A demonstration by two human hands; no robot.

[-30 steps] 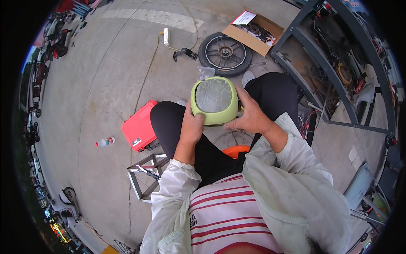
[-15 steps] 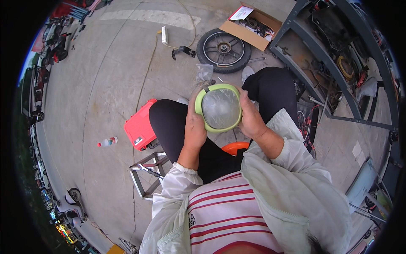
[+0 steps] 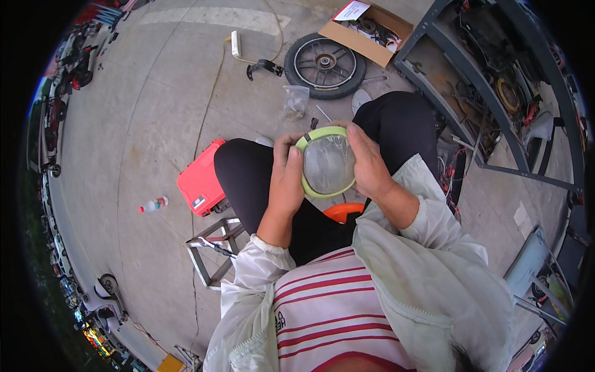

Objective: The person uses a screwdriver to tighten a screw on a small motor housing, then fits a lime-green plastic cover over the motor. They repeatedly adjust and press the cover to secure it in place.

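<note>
Between my two hands, over my lap, is a rounded part with a lime-green rim (image 3: pixel 307 185) and a grey face (image 3: pixel 328 164) that looks covered in wrinkled clear film. My left hand (image 3: pixel 286 177) is closed against its left edge, thumb alongside the rim. Against the right edge, my right hand (image 3: pixel 370 168) grips it, thumb near the top corner. The fingers behind the part are mostly hidden. Below it, an orange object (image 3: pixel 344 211) shows partly between my legs.
Ahead lie a spoked wheel with tyre (image 3: pixel 325 94), an open cardboard box (image 3: pixel 356 43), a clear plastic bag (image 3: pixel 295 99) and a black bracket (image 3: pixel 264 68). To the left are a red case (image 3: pixel 201 177), a bottle (image 3: pixel 153 204) and a metal frame (image 3: pixel 204 273). A metal rack (image 3: pixel 446 53) stands right.
The green-rimmed part has come slightly toward my body and to the right, and is turned a little. My left fingers have shifted along its edge. Both hands still hold it.
</note>
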